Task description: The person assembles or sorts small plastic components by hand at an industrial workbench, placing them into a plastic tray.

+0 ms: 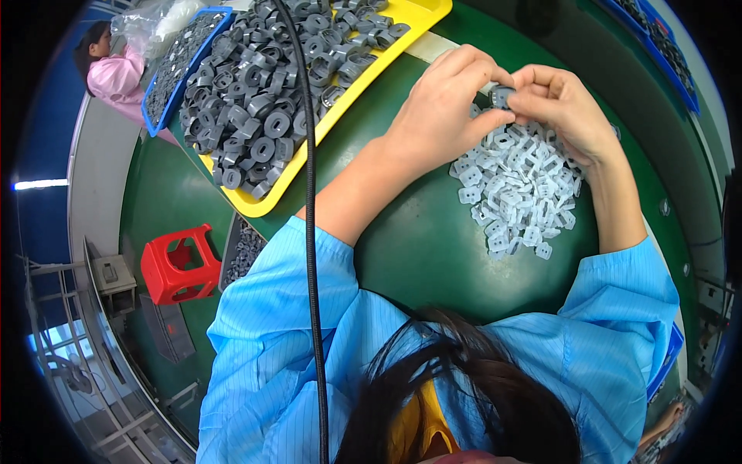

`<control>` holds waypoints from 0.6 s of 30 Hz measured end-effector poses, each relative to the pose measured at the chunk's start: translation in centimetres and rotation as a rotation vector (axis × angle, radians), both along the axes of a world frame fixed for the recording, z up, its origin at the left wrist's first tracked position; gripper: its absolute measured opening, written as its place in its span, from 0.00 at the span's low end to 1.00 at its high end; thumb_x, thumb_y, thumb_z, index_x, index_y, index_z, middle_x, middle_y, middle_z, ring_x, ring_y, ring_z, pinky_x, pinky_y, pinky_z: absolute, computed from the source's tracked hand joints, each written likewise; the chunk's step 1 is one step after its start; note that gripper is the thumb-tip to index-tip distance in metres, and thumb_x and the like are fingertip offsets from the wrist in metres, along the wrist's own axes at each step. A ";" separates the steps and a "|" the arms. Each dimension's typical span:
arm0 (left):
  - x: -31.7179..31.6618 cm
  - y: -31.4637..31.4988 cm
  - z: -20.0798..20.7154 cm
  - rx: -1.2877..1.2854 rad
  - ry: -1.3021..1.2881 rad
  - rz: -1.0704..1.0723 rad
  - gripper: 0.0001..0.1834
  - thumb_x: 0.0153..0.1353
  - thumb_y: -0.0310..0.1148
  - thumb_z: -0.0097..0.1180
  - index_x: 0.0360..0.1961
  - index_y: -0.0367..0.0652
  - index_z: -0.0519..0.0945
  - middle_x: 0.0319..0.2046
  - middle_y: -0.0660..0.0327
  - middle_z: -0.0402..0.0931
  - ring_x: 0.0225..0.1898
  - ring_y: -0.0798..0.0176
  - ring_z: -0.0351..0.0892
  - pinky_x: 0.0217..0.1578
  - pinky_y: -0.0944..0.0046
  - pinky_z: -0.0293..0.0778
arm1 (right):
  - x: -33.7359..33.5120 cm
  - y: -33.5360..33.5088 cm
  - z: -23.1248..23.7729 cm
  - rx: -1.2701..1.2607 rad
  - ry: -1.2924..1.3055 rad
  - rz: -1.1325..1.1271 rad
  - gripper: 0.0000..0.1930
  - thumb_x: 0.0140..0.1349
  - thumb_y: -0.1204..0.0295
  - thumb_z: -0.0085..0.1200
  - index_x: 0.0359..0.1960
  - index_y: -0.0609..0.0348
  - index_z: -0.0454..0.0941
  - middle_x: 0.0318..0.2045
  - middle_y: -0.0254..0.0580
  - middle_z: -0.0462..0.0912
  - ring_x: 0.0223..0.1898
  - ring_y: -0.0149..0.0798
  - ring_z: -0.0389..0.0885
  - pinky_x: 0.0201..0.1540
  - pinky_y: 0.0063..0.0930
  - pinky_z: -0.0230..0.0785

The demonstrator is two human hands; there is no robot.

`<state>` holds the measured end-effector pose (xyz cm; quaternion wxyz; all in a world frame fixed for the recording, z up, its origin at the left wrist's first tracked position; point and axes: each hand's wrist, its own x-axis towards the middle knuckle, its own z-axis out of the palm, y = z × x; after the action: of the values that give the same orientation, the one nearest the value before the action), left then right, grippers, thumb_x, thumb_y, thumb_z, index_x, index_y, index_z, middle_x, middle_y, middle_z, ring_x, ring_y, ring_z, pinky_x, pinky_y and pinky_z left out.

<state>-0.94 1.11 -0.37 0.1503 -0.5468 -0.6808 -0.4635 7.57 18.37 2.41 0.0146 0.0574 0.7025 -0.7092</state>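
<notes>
Between my two hands is a small grey plastic part (501,96), held over the far edge of a loose pile. My left hand (447,104) grips it from the left, with thumb and fingers closed on it. From the other side my right hand (568,108) pinches the same part, thumb and fingertips pressed together. My fingers cover much of it. Below them, on the green tabletop (413,232), lies the pile of small translucent white plastic pieces (518,193), flat with holes in them.
A yellow tray (270,203) heaped with grey ring-shaped plastic parts (263,147) stands to the left. Beyond it is a blue tray (185,69) of small dark parts, near a person in pink (116,81). A black cable (311,193) hangs across the view. A red stool (182,263) stands lower left.
</notes>
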 end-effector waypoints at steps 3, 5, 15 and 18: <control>-0.8 -0.6 0.3 -0.044 0.120 -0.113 0.19 0.39 0.30 0.72 0.36 0.41 0.80 0.32 0.62 0.75 0.36 0.58 0.74 0.36 0.61 0.72 | 0.2 0.2 0.6 0.111 -0.065 0.085 0.06 0.52 0.77 0.59 0.32 0.63 0.77 0.23 0.33 0.79 0.25 0.22 0.74 0.30 0.15 0.66; -0.9 -0.6 0.5 -0.060 0.128 -0.119 0.20 0.37 0.31 0.72 0.36 0.43 0.81 0.32 0.63 0.75 0.37 0.58 0.74 0.37 0.60 0.70 | 0.2 -0.1 0.7 0.247 -0.058 0.112 0.07 0.52 0.78 0.58 0.33 0.64 0.77 0.22 0.32 0.78 0.25 0.22 0.75 0.31 0.15 0.67; 0.8 0.9 1.0 0.227 0.118 0.036 0.20 0.41 0.31 0.73 0.37 0.41 0.81 0.35 0.57 0.78 0.38 0.58 0.78 0.39 0.64 0.73 | -0.1 0.3 0.1 -0.329 0.136 0.118 0.11 0.54 0.75 0.55 0.40 0.59 0.76 0.32 0.31 0.78 0.34 0.21 0.75 0.39 0.16 0.68; 0.5 0.4 1.2 0.079 0.002 -0.042 0.17 0.46 0.28 0.68 0.39 0.40 0.80 0.35 0.57 0.79 0.39 0.56 0.78 0.39 0.63 0.73 | -0.5 0.5 -0.9 -0.388 0.082 0.127 0.11 0.55 0.73 0.56 0.41 0.58 0.76 0.32 0.30 0.78 0.35 0.20 0.74 0.38 0.15 0.67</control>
<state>-0.42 1.47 0.87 0.1627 -0.5549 -0.6504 -0.4925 7.07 18.86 1.52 0.0415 -0.0199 0.5551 -0.8305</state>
